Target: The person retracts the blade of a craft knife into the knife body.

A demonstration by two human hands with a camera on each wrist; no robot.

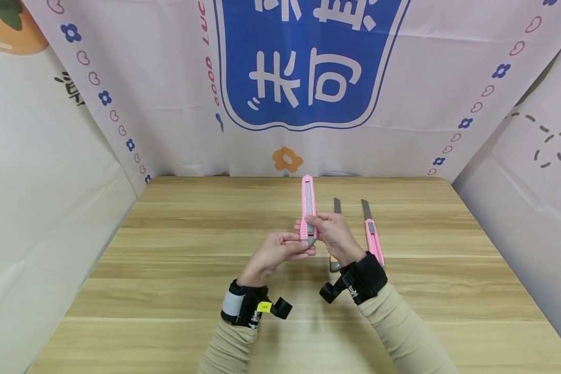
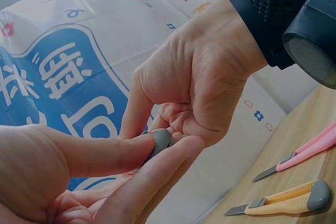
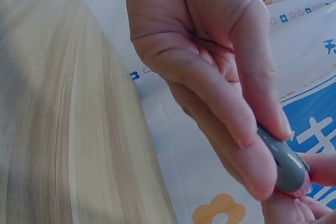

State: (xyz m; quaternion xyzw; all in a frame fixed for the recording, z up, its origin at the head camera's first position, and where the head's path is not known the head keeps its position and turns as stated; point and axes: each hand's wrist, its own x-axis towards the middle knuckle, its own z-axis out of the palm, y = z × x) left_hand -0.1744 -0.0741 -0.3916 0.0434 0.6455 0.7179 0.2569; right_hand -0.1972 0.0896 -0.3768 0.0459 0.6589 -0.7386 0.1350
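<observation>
A pink utility knife [image 1: 308, 195] is held up between both hands, its slotted front facing the head camera. No blade sticks out of its far end. My left hand [image 1: 279, 251] pinches the grey end cap [image 3: 286, 163] between thumb and fingers. Higher on the body, my right hand [image 1: 337, 237] grips the handle, thumb on the front near the grey slider. On the table beside the right hand lie a yellow utility knife [image 2: 286, 201], partly hidden by that hand in the head view, and a second pink utility knife [image 1: 374, 241]. Both show bare blades.
The wooden table [image 1: 177, 270] extends around the hands. Behind it hangs a printed cloth [image 1: 182, 104], with more cloth at both sides. Each wrist wears a black strap with a small camera [image 1: 281, 308].
</observation>
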